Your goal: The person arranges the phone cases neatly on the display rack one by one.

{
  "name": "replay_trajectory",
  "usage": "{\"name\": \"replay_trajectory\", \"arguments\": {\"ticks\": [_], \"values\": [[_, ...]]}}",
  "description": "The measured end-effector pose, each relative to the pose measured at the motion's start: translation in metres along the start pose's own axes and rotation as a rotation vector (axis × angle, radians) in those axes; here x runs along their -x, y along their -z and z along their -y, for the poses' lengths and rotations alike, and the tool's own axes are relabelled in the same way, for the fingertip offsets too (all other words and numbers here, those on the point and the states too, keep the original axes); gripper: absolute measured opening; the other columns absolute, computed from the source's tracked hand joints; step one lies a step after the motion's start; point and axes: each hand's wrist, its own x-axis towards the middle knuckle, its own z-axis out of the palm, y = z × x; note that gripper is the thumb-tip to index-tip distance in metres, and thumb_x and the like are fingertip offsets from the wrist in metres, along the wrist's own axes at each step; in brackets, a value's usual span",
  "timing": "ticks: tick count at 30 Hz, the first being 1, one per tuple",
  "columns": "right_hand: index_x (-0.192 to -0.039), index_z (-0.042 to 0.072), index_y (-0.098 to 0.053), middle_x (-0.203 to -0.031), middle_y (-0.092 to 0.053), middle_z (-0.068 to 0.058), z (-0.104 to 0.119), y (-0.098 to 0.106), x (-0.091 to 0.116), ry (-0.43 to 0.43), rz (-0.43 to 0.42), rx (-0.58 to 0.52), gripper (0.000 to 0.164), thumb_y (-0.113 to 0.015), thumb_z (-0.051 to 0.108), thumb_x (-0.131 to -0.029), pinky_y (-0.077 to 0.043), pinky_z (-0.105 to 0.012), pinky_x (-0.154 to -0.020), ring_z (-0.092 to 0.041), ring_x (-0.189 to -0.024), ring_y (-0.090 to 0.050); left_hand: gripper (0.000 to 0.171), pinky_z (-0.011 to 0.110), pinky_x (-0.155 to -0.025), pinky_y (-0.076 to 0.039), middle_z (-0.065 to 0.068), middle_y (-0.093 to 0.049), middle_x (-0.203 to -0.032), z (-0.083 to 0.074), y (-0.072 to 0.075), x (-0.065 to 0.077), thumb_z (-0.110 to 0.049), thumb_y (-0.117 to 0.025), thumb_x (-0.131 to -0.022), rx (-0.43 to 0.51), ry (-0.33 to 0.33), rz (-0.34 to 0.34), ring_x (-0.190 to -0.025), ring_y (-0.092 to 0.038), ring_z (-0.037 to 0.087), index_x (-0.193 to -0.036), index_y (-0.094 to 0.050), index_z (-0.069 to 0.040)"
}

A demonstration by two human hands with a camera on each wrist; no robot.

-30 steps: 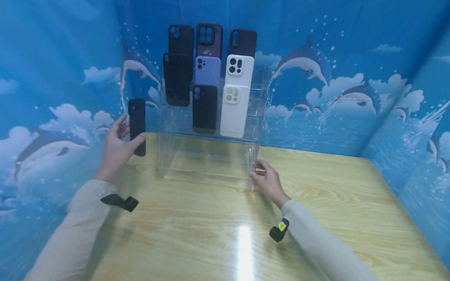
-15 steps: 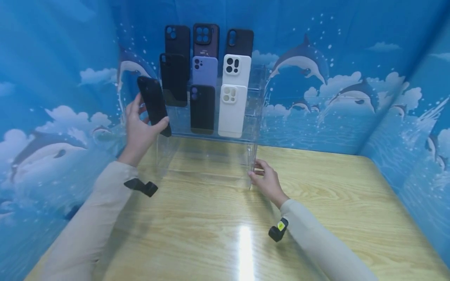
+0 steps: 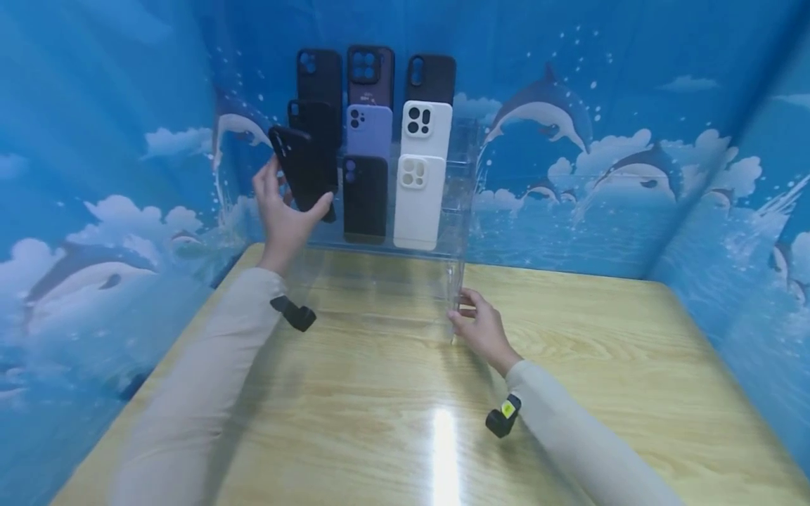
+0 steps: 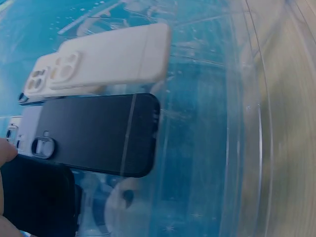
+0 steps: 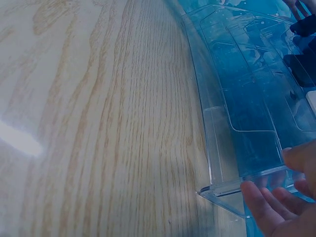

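My left hand (image 3: 283,223) grips a black phone case (image 3: 302,169) by its edges, thumb on the near side. The case tilts in front of the left end of a clear stepped display stand (image 3: 380,281), partly covering another black case (image 3: 309,112) behind it. Whether it touches the stand, I cannot tell. In the left wrist view, the held case (image 4: 37,197) lies beside a standing black case (image 4: 94,133). My right hand (image 3: 484,327) pinches the stand's right side panel low down; the right wrist view has thumb and fingers (image 5: 261,207) on either side of it.
Several cases stand in rows on the stand, among them a lilac case (image 3: 370,132), a white case (image 3: 420,204) and a dark case (image 3: 432,77) at the top. A wooden table (image 3: 569,337) bears the stand. A blue dolphin-print curtain (image 3: 633,105) hangs close behind.
My left hand has carried the black case rightward and up from beside the stand to the front of its left end, tilting it. The right hand keeps its place on the side panel.
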Motion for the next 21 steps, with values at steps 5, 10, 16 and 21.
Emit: {"name": "replay_trajectory", "arguments": {"ticks": [5,10,16,21], "values": [[-0.145,0.002,-0.035,-0.136,-0.048,-0.021,-0.002,0.002,0.001,-0.007,0.007,0.000,0.055,-0.058,0.010,-0.095,-0.056,-0.032,-0.082,-0.036,-0.121,-0.052,0.093,0.028,-0.105,-0.038,0.010,-0.028,-0.143,0.010,-0.013,0.000,-0.030,-0.079,-0.078,-0.108,-0.021,-0.019,-0.128,-0.036,0.020,-0.152,-0.024,-0.018],[-0.144,0.003,-0.036,-0.136,-0.048,-0.020,-0.002,0.001,0.000,-0.019,0.013,0.007,0.055,-0.058,0.010,-0.095,-0.056,-0.031,-0.082,-0.036,-0.121,-0.052,0.092,0.027,-0.113,-0.026,0.013,-0.028,-0.144,0.019,-0.017,0.001,-0.032,-0.077,-0.080,-0.234,0.009,-0.031,-0.135,-0.029,0.022,-0.152,-0.024,-0.013],[-0.143,0.002,-0.037,-0.136,-0.048,-0.020,-0.002,0.001,-0.001,-0.011,0.007,0.008,0.054,-0.059,0.008,-0.095,-0.056,-0.031,-0.082,-0.036,-0.121,-0.053,0.092,0.030,-0.115,-0.022,0.015,-0.028,-0.142,0.021,-0.025,0.005,-0.036,-0.072,-0.083,-0.355,0.006,-0.048,-0.137,-0.026,0.024,-0.153,-0.020,-0.008],[-0.144,0.003,-0.037,-0.136,-0.049,-0.019,-0.002,0.001,-0.001,-0.012,0.010,0.015,0.054,-0.059,0.009,-0.095,-0.056,-0.031,-0.081,-0.035,-0.120,-0.053,0.092,0.032,-0.112,-0.030,0.017,-0.028,-0.142,0.019,-0.032,0.008,-0.036,-0.071,-0.084,-0.439,0.015,-0.065,-0.132,-0.030,0.026,-0.153,-0.018,-0.006]]}}
